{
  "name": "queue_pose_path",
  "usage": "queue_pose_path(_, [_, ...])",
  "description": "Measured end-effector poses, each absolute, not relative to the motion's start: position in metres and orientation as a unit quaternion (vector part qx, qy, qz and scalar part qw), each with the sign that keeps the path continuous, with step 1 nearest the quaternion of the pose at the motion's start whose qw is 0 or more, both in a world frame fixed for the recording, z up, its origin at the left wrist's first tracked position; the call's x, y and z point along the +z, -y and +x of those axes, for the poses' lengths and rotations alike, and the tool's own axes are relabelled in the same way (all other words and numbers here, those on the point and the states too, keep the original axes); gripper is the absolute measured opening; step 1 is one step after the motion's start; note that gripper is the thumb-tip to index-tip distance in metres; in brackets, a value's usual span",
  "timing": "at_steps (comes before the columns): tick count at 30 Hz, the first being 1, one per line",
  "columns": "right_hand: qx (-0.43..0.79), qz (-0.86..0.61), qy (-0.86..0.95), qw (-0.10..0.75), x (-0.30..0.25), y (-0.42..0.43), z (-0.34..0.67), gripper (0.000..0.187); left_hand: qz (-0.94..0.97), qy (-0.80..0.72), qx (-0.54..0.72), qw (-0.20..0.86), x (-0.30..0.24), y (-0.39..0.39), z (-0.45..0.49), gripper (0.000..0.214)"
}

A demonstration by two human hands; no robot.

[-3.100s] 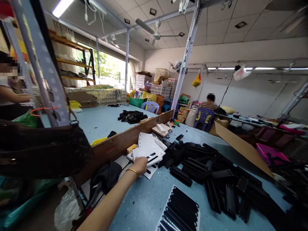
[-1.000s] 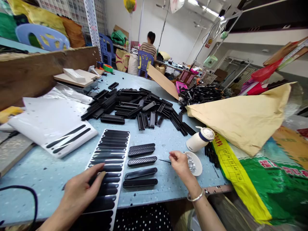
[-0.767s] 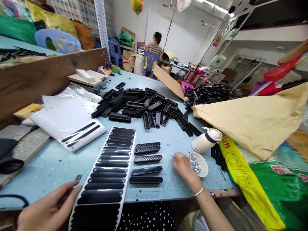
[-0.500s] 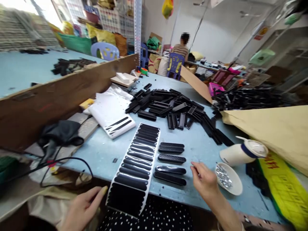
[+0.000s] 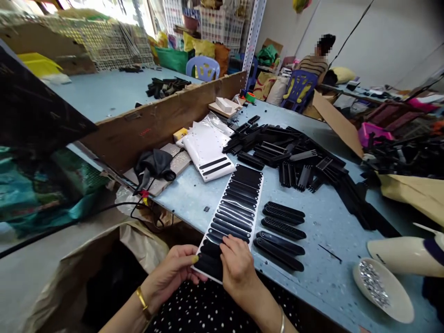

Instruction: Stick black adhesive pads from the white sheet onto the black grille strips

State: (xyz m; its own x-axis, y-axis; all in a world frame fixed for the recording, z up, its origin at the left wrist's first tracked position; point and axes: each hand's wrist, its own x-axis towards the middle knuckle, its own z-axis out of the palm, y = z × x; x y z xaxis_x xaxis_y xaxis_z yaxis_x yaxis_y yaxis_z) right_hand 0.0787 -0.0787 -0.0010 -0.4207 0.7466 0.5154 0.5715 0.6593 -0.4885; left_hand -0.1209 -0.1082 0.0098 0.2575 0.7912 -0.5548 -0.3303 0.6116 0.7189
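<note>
Sheet of black strips (image 5: 239, 203) slants down frame centre. Left hand (image 5: 180, 264) pinches its lower-left corner; right hand (image 5: 239, 264) curls close by over its lower end, grip unclear.

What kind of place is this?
Probably a small workshop: a big pile of black parts lies on the blue table, beside a sheet of black strips, and another person sits farther back.

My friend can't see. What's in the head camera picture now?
A person's left hand pinches the near edge of a sheet of black strips, and the right hand is over it. Black bars and a heap of black parts lie on the blue table.
</note>
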Motion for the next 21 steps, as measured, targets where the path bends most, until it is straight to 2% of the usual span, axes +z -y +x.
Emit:
queue_pose_path(6, [0.105, -0.398, 0.822, 0.392, 0.001, 0.073, 0.079, 0.027, 0.206, -0.463, 0.417, 0.755, 0.013, 0.106, -0.117, 0.023])
queue_pose_path(11, [0.17, -0.383, 0.824, 0.381, 0.01, 0.09, 0.072, 0.027, 0.205, -0.449, 0.434, 0.754, 0.022, 0.107, -0.113, 0.021])
queue_pose_path(21, [0.3, -0.421, 0.735, 0.439, 0.006, 0.082, 0.071, 0.021, 0.28, -0.461, 0.431, 0.724, 0.033, 0.088, -0.094, 0.015])
